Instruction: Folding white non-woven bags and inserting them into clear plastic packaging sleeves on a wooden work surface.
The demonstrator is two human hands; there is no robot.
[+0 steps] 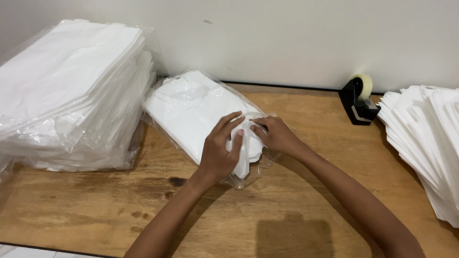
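Left grip: my left hand (217, 154) lies on the near end of the clear bag of white folded items (198, 112), fingers curled on its plastic edge.
Right grip: my right hand (277, 136) pinches the same plastic edge, just beside the left fingers.
Bag place: flat on the wooden desk (306, 210), in the middle.
Left side: a tall wrapped stack of white items (71, 93), touching the bag.
Right side: a black tape dispenser (358, 100) by the wall, and a loose white pile (428, 138).
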